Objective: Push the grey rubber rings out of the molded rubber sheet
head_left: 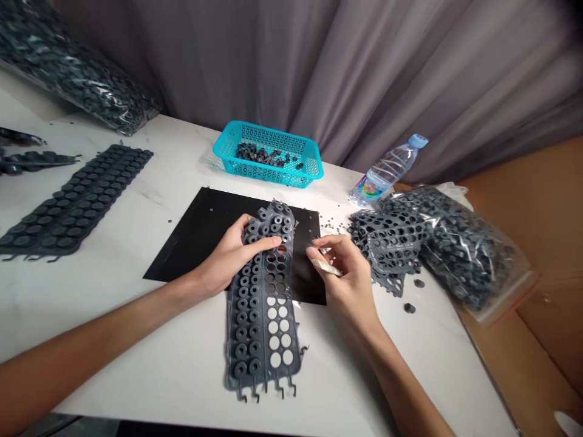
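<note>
Closest to us, hooked tabs fringe the near end of a dark perforated strip (263, 303), which lies on the white marbled surface (173, 370). Its two left columns carry ring-shaped pieces (241, 332); along the near part of its right half we see round open holes, with the white showing through. The strip's far end bends upward over a black mat (191, 237), and there our left hand (230, 255) grips it, thumb pressed on top near the last filled holes. Our right hand (348, 273) hovers just beside the strip's right edge, fingers curled and thumb near the index finger; we cannot tell whether the fingertips pinch anything. A pale wrap (327, 267) shows at that hand.

To the right, two small dark bits (410, 308) lie loose near a pile of punched-out sheets (394, 249), with a clear bag of dark pieces (473, 255) against it. Off to the left we have another studded strip (82, 203). Farther back stand a turquoise basket (273, 135) partly filled with small dark parts (259, 155) and a tilted-looking water bottle (387, 173). Another bulging bag (82, 73) rests at far left, before a grey curtain (255, 67).
</note>
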A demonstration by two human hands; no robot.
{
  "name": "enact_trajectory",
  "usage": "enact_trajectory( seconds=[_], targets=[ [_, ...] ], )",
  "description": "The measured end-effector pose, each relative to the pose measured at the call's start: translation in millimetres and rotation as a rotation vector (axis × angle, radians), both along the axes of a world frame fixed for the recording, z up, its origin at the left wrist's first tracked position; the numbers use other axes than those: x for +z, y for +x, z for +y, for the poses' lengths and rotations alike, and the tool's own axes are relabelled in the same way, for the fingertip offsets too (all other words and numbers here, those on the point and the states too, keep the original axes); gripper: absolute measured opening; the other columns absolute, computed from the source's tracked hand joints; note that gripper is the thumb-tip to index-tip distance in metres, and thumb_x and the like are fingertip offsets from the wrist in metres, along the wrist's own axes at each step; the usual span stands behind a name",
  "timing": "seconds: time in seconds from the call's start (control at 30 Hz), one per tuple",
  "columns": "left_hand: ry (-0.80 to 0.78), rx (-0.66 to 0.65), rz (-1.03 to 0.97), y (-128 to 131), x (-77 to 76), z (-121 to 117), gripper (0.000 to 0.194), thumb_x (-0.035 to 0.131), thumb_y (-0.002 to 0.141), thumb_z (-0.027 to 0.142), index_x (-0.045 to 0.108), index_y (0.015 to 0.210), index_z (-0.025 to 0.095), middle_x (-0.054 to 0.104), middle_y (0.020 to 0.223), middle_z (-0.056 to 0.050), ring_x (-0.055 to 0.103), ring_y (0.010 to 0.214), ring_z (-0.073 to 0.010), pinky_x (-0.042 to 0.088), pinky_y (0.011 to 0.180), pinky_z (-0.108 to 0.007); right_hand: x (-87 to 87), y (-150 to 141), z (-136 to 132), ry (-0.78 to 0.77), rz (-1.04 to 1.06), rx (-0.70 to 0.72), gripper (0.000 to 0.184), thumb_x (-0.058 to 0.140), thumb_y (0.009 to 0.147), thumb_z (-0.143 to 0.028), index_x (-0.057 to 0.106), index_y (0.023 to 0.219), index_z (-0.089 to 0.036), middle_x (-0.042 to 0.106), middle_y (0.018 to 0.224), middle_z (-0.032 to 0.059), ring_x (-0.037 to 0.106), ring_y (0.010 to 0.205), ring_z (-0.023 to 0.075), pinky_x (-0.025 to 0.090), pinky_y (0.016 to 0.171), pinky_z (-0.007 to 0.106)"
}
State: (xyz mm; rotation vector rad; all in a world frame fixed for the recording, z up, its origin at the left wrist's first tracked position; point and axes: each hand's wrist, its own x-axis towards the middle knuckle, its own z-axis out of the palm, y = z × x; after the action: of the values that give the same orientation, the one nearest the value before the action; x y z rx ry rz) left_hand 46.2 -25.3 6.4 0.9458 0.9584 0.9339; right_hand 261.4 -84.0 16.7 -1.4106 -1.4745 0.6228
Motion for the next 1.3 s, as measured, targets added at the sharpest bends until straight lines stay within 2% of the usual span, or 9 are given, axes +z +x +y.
enact_trajectory(
  seconds=[0.17,0.4,0.57,0.63,0.73,0.93,1.13,1.3],
  targets=[
    [-0.053,-0.007,-0.062,1,8.6,-3,0.047,0.092,0.079,0.036,0.061,0.111,0.023,0.077,0.107,-0.005,0.078,0.097,-0.0262,0.065,0.086,-0.04,4.8,5,2,-0.045,0.084,0.113,0.019,0.08,0.089,-0.034,0.075,0.104,-0.024,0.069,0.087,0.0015,0.045,0.061,0.0146,0.039,0.056,0.03],
    [-0.056,-0.014,-0.087,-2,8.4,-3,0.043,0.091,0.082,0.036,0.062,0.111,0.024,0.077,0.107,-0.003,0.078,0.099,-0.0259,0.065,0.088,-0.041,1.1,10,1,-0.102,0.157,0.187,0.015,0.084,0.088,-0.032,0.082,0.102,-0.027,0.079,0.099,0.004,0.056,0.068,0.0169,0.046,0.06,0.032],
    [-0.026,-0.027,-0.07,-2,7.9,-4,0.041,0.09,0.083,0.038,0.063,0.11,0.023,0.077,0.109,-0.004,0.077,0.101,-0.0255,0.064,0.087,-0.037,1.6,11,2,-0.129,0.237,0.24,0.015,0.086,0.088,-0.033,0.085,0.103,-0.03,0.082,0.11,0.0042,0.072,0.094,0.024,0.058,0.081,0.039],
    [-0.015,-0.034,-0.07,-2,7.9,-4,0.04,0.09,0.083,0.038,0.063,0.11,0.023,0.078,0.11,-0.004,0.077,0.102,-0.0256,0.063,0.088,-0.037,0.6,12,2,-0.18,0.295,0.243,0.016,0.087,0.088,-0.035,0.086,0.103,-0.03,0.083,0.106,0.004,0.075,0.095,0.0251,0.06,0.084,0.04],
    [-0.007,-0.034,-0.069,-2,8.5,-5,0.039,0.089,0.084,0.037,0.062,0.11,0.023,0.078,0.11,-0.004,0.077,0.103,-0.0254,0.063,0.09,-0.037,-2.1,14,3,-0.27,0.388,0.229,0.019,0.088,0.088,-0.037,0.087,0.106,-0.031,0.084,0.099,0.0035,0.078,0.087,0.024,0.063,0.082,0.04],
    [-0.019,-0.016,-0.044,-1,10.0,-6,0.039,0.088,0.084,0.037,0.061,0.108,0.022,0.078,0.104,-0.003,0.077,0.099,-0.0236,0.062,0.089,-0.035,-1.6,12,4,-0.321,0.523,0.272,0.024,0.089,0.088,-0.038,0.087,0.109,-0.029,0.086,0.105,0.0054,0.081,0.101,0.0261,0.063,0.099,0.041],
    [-0.059,-0.007,-0.016,0,12.2,-6,0.036,0.087,0.086,0.037,0.06,0.106,0.022,0.079,0.101,-0.003,0.078,0.094,-0.0209,0.062,0.082,-0.03,0.5,10,4,-0.33,0.518,0.259,0.024,0.088,0.088,-0.038,0.088,0.11,-0.029,0.086,0.103,0.0051,0.082,0.097,0.0249,0.063,0.098,0.04],
    [-0.048,-0.01,0.049,0,9.4,-4,0.036,0.085,0.087,0.038,0.059,0.106,0.022,0.077,0.099,-0.002,0.078,0.093,-0.0225,0.061,0.081,-0.032,0.9,11,4,-0.297,0.475,0.255,0.019,0.087,0.09,-0.039,0.089,0.105,-0.029,0.086,0.101,0.005,0.081,0.098,0.0242,0.063,0.096,0.037]
  ],
)
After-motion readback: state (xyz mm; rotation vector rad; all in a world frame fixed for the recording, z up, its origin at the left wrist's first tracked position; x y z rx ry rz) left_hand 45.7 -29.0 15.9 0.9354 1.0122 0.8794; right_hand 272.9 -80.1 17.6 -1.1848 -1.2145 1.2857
